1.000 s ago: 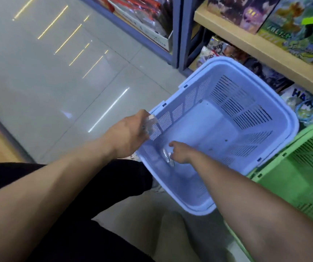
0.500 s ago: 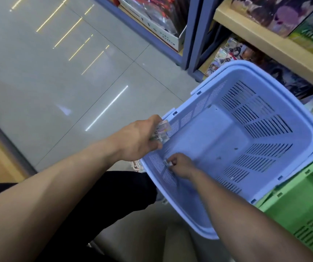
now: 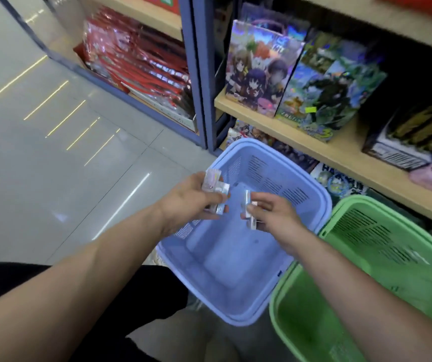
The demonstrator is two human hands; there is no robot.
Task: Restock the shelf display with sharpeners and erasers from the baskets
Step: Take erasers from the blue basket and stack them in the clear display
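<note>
The shelf [image 3: 345, 163] behind the blue basket [image 3: 230, 270] carries picture boxes. No display for sharpeners or erasers shows on it, so the place to be restocked is probably out of view. The green basket [image 3: 340, 296] sits touching the blue basket's right side, probably to keep both within reach.

Both hands are raised over the blue basket. The left grip [image 3: 191, 202] is curled round a small stack of wrapped packets [image 3: 213, 182], apparently gathering them so they can go to the shelf in one trip. The right grip [image 3: 272, 212] pinches a single packet [image 3: 248, 205] between thumb and fingers, close to the stack, probably about to add it.

Blur and glossy wrapping hide the labels, so I cannot tell sharpeners from erasers. The fingers cover part of the stack, so I cannot count the packets.
</note>
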